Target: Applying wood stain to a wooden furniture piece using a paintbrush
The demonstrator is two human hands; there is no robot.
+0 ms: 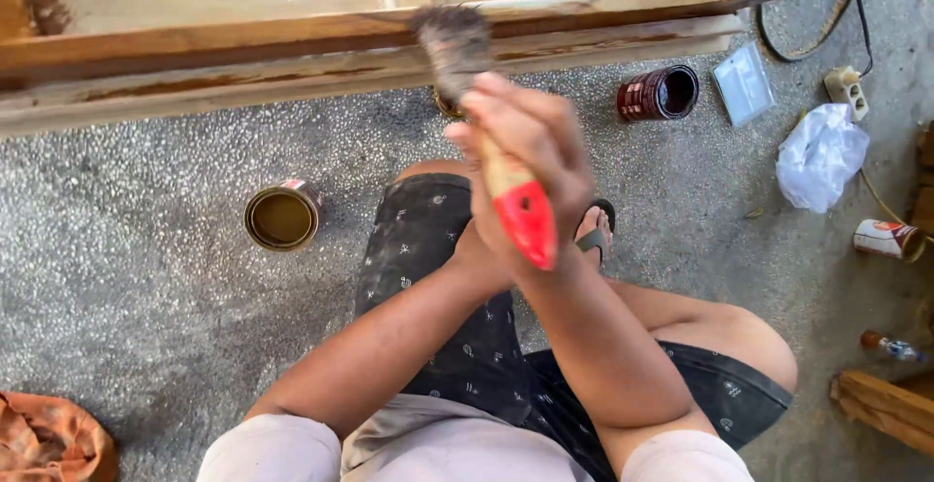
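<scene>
- Above the speckled floor (146, 278), both hands are pressed together around a paintbrush (491, 142), raised in front of the person's knees.
- The right hand (535, 166) is wrapped shut around the brush's pale handle; the red end of the handle sticks out below the fingers.
- The left hand (479, 249) sits behind and under the right one, mostly hidden, so I cannot tell how far it is closed.
- The dark, dirty bristles point up toward a long wooden beam (292, 69) that runs across the top of the view; whether they touch it I cannot tell.
- An open tin (282, 215) of brownish liquid stands on the floor to the left of the person's leg.
- A dark red can (659, 93) lies on its side to the right, near a white plastic bag (820, 154).
- An orange cloth (49, 438) is bunched in the lower left corner.
</scene>
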